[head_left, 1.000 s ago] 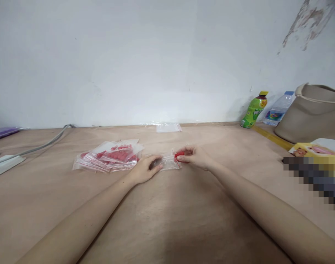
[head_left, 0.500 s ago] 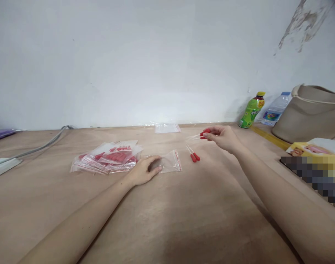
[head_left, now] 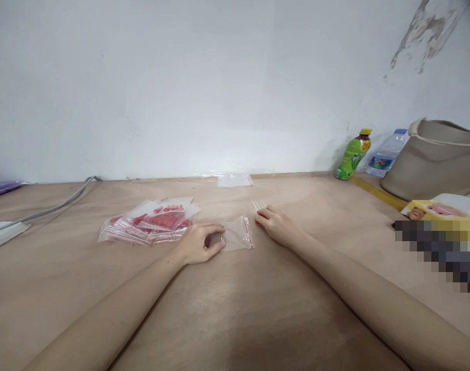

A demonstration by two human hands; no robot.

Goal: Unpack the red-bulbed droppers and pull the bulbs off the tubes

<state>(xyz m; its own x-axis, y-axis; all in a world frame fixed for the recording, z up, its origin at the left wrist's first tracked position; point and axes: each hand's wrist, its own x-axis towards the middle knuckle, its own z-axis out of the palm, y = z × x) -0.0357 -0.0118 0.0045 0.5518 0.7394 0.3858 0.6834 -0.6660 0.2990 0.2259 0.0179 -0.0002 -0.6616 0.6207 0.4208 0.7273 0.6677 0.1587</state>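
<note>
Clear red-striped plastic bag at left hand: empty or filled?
Looks empty: no contents show inside the clear plastic bag, though the left hand covers one end.

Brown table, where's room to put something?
Bare: at the front, between left arm and right arm; also between right hand and green bottle. Crowded: the bag pile beside the left hand, and around the beige container.

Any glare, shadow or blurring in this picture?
Head view: white glints on the piled bags; head view: a soft shadow across the near tabletop; head view: coarse pixel blocks masking something at the right edge.
</note>
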